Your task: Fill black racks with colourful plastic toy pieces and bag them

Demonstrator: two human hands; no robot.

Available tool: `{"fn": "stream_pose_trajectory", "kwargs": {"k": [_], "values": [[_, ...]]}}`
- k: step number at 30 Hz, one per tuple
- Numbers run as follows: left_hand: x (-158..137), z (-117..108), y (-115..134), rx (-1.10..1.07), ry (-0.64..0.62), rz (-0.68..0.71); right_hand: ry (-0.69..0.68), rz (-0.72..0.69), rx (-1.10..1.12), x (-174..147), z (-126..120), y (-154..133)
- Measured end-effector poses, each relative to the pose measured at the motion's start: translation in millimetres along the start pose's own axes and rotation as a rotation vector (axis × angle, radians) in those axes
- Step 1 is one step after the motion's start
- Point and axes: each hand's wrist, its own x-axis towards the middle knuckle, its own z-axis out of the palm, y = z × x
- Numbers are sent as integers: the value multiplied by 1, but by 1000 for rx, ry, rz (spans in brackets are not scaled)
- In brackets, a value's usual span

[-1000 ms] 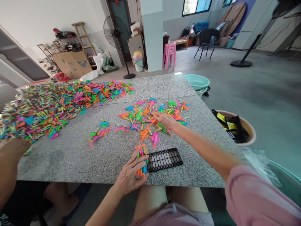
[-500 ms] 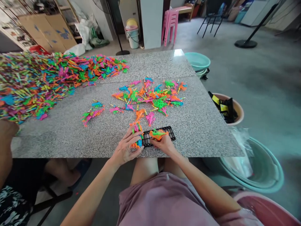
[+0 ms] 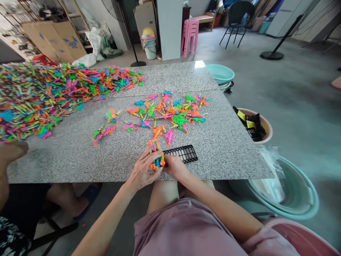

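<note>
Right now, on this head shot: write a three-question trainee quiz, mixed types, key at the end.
1. Multiple choice: where are the plastic pieces gripped by the left hand?
A. At the left end of the black tray
B. At the right end of the black tray
C. On the floor

2. True or false: the right hand is picking from the large pile.

3. Fill in the colour: the stacked stools near the pillar are ____.

Key: 1. A. 2. False; the right hand is by the black tray, close to the left hand. 3. Pink.
</note>
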Motion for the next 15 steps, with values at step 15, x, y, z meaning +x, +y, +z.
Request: {"fn": "stream_pose_trajectory", "kwargs": {"k": [15], "values": [[-1, 12, -5, 27, 123, 46, -19, -529, -737, 120, -76, 37]]}}
